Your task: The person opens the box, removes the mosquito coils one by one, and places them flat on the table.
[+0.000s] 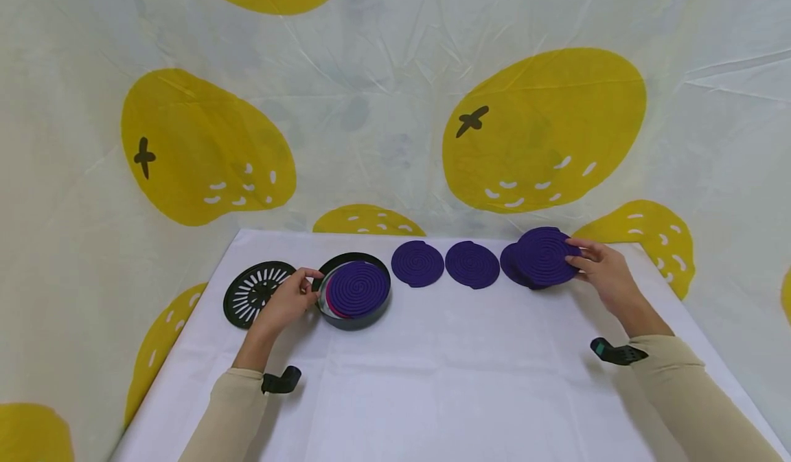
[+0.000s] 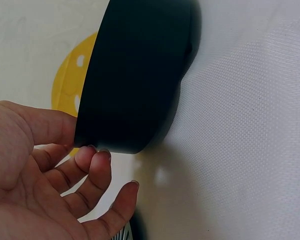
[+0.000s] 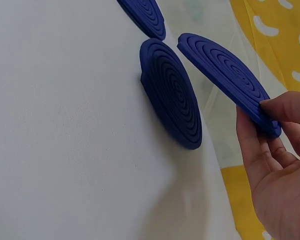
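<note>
A purple-blue spiral mosquito coil (image 1: 548,256) is pinched at its edge between the thumb and fingers of my right hand (image 1: 608,280), raised above the table. It overlaps another coil (image 3: 172,95), which lies on the cloth below. At the left, my left hand (image 1: 289,301) holds the rim of a round dark tin (image 2: 135,75), with the thumb and fingertips at its edge and the other fingers spread loosely. Inside the tin a purple coil (image 1: 358,288) lies over something pink, mostly hidden.
Two more purple coils, a left one (image 1: 417,263) and a right one (image 1: 472,264), lie in a row between the tin and the right hand. A black slotted round lid (image 1: 247,290) lies left of the tin, partly behind the left hand. White cloth (image 1: 469,393) covers the table.
</note>
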A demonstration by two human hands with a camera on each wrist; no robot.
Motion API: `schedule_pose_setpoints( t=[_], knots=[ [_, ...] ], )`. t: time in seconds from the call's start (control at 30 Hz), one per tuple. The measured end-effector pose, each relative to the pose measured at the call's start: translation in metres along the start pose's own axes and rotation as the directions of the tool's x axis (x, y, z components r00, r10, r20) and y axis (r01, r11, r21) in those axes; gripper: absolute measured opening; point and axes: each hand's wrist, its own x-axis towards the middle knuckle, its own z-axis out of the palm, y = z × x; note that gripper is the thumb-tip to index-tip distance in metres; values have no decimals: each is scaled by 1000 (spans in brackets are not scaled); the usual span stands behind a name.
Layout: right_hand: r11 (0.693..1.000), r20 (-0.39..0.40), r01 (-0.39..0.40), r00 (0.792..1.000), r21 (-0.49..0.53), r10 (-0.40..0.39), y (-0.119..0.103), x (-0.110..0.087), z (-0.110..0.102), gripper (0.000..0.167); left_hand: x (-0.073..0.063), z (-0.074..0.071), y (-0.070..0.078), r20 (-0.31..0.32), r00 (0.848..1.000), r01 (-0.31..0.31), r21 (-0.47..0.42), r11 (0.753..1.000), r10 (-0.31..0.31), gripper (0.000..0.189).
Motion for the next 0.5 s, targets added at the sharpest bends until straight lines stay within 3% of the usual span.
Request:
schedule_pose_setpoints(
  t=[0.5],
  knots=[
    [983,-51,-20,998,182,30,3,-4,-16,42,-1,0,0,5,1000,-9,-5,1000,9,39]
  ],
)
